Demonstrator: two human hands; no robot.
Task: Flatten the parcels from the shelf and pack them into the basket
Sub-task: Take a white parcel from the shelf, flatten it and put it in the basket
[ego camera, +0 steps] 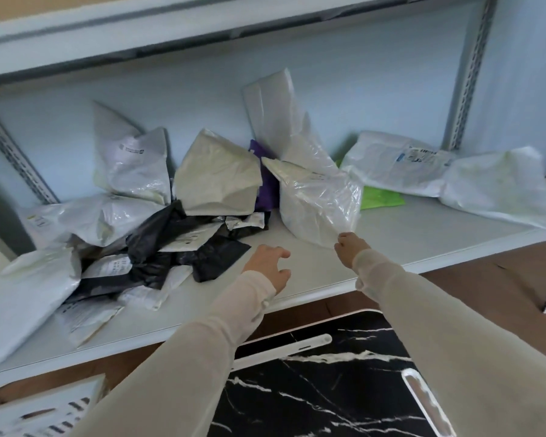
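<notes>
Pulling a parcel off the shelf

My right grip (pixel 349 247) pinches the near corner of the clear-wrapped white parcel (pixel 316 197) standing mid-shelf (pixel 407 228). My left grip (pixel 270 263) hovers beside it, fingers loosely spread, holding nothing. Next, I reckon: draw it forward, press it flat.

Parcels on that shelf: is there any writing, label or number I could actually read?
No text is legible.
Upright white parcel, back left: dark printed mark, blurred.
White parcel, back right: shipping label with blue patch, blurred.
Black parcels: white labels, print too small.
Clear-wrapped parcel held by the right hand: faint marks, unreadable.
</notes>
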